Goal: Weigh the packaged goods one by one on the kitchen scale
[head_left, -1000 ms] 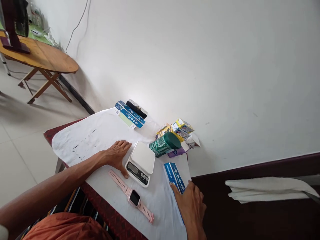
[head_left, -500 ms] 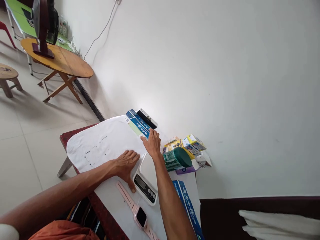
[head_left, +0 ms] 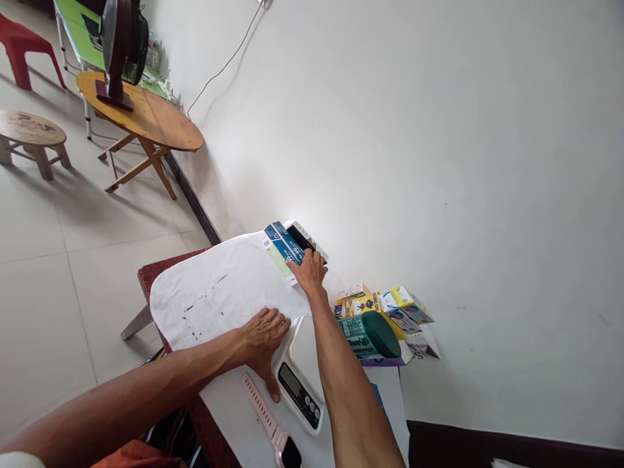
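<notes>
My right hand (head_left: 309, 272) reaches across the table and closes its fingers on a long blue box (head_left: 283, 244) lying beside a black and white box (head_left: 306, 237) at the far edge by the wall. My left hand (head_left: 263, 333) lies flat and open on the white cloth (head_left: 214, 292), its thumb against the left side of a small white kitchen scale (head_left: 301, 383). My right forearm passes over the scale's platform. A pink wristwatch (head_left: 273, 429) lies on the cloth in front of the scale.
A green-capped jar (head_left: 370, 335) lies on its side among several small medicine boxes (head_left: 390, 305) by the wall. On the floor to the left stand a round wooden table (head_left: 146, 123) carrying a fan (head_left: 119, 45), and a low stool (head_left: 29, 133).
My right hand left the blue box near the front right, swung over the scale and reached the blue box at the far edge. My left hand stayed put. The view shifted.
</notes>
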